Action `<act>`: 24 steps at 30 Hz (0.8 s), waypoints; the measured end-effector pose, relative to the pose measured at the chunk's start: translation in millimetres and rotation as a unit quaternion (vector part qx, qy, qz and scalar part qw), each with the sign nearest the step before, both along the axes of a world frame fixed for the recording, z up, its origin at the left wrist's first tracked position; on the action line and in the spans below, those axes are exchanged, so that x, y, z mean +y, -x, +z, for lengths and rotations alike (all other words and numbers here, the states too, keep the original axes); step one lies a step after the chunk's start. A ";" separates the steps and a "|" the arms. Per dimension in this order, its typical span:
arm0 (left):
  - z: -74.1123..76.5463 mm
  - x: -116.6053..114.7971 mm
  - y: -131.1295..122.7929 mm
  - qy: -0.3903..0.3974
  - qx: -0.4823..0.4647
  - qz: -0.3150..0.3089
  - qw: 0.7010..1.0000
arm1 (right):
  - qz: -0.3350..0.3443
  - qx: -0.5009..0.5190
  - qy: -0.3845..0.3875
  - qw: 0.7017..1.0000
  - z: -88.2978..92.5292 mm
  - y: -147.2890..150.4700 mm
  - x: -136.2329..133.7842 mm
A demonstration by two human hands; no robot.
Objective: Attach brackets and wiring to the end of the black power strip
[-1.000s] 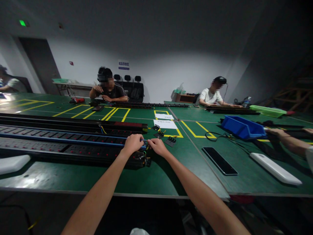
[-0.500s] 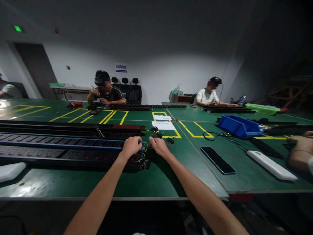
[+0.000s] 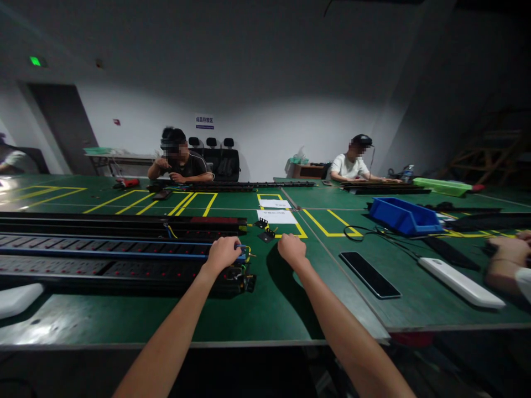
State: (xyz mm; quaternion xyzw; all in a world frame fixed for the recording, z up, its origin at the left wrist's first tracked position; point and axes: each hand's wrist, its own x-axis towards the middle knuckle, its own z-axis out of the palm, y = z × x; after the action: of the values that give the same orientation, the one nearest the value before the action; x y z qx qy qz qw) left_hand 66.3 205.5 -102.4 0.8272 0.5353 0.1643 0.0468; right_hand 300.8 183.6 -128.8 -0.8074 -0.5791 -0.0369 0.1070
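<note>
My left hand [image 3: 224, 255] is closed over the right end of a long black power strip with blue edges [image 3: 166, 251]. Yellow-green wires [image 3: 248, 253] stick out of that end, just beyond my fingers. To the right, my right hand [image 3: 292, 249] is low over the green table with its fingers curled in; whatever lies in or under them is hidden. Small black brackets [image 3: 266, 234] lie just left of it. Another black strip with red-dotted sockets [image 3: 157, 272] runs along the near side, its wired end loose.
A phone [image 3: 369, 275], a white power bank [image 3: 460, 282] with a cable and a blue bin [image 3: 404, 215] are to the right. White paper sheets [image 3: 277, 216] lie ahead. A co-worker's hand [image 3: 508, 250] is at the right edge; two people sit across the table.
My right hand has left the wires at the strip's end and moved right, over the spot where a black bracket was showing. My left hand has stayed on the strip.
</note>
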 end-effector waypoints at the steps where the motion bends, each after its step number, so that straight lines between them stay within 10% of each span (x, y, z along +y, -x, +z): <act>1: 0.2 -0.1 0.2 0.001 0.000 -0.001 1.000 | 0.004 0.003 0.004 1.000 0.3 0.7 -0.3; 24: -0.8 0.3 0.3 -0.007 0.004 -0.001 1.000 | 0.033 0.068 -0.034 0.997 5.3 2.4 1.5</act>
State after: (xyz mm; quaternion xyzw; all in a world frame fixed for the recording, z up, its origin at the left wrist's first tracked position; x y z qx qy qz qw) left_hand 66.0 205.8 -103.1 0.8289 0.5331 0.1650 0.0393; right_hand 298.4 185.1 -123.5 -0.7845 -0.5950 0.0015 0.1748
